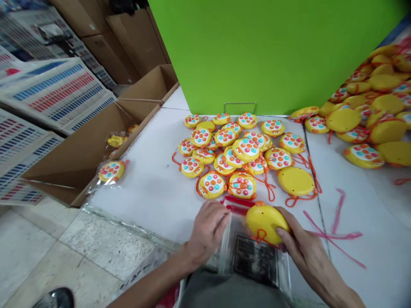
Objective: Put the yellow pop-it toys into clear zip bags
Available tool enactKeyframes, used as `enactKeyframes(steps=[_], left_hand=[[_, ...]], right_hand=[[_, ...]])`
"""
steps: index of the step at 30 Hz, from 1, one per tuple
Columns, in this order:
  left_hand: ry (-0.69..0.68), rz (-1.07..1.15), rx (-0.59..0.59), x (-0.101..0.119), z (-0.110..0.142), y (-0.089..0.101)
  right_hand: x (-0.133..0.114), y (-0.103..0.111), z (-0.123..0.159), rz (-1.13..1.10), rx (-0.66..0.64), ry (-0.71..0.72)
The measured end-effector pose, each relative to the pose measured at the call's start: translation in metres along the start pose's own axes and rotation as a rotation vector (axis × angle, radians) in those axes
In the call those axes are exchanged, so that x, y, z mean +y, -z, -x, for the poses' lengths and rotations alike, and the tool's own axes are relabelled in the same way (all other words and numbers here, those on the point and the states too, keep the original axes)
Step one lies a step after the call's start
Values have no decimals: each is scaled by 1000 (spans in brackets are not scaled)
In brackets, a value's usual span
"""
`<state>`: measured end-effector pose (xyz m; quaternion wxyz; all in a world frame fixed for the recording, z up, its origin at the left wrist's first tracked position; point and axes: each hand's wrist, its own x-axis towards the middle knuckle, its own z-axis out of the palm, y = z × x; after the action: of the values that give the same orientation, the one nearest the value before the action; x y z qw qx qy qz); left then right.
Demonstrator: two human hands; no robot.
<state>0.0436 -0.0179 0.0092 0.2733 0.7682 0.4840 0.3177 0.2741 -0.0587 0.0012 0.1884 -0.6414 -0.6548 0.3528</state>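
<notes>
In my right hand (297, 244) is a yellow toy (266, 222), plain back facing up, with an orange cord looped over it. Just left of it, my left hand (210, 226) is closed in a pinch at the open edge of a clear plastic bag (226, 244) that has a red strip (239, 205) along its top and a black printed panel (255, 259). The toy is over the bag's upper end. Beyond my hands lies a loose cluster of the same toys (245, 149), mostly showing white faces with coloured dots.
A bagged toy (111, 171) lies at the table's left edge, beside an open cardboard box (73, 158). A green panel (257, 51) stands behind the cluster. More toys are heaped at the right (387, 128). Pink strips (334, 235) lie near my right hand. Crates (61, 94) stand far left.
</notes>
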Motion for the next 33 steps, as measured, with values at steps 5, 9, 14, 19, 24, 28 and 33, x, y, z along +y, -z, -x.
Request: enactKeyframes(steps=[5,9,14,19,24,28,33], left_hand=[[437,366,-186,-4,-1,-9],[459,479,-193,-4,-2,-29],[477,549,-241,0,-5,-36],[629,748,-283,-4,-10,-41],[542,700,-346,-5,-12,-40],[349,445,-404,1,-8,-37],[256,99,-400,5,-3,-33]], right_hand=[[-1,-4,2,17,55,102],[-6,-7,1,48,-26,133],[-4,-11,-4,341,-204,274],[-3,-8,-10,310,137,350],[-21,-19,-23,192,173,420],[-30,-32,-33,265,162,408],[-29,-33,-34,324,113,415]])
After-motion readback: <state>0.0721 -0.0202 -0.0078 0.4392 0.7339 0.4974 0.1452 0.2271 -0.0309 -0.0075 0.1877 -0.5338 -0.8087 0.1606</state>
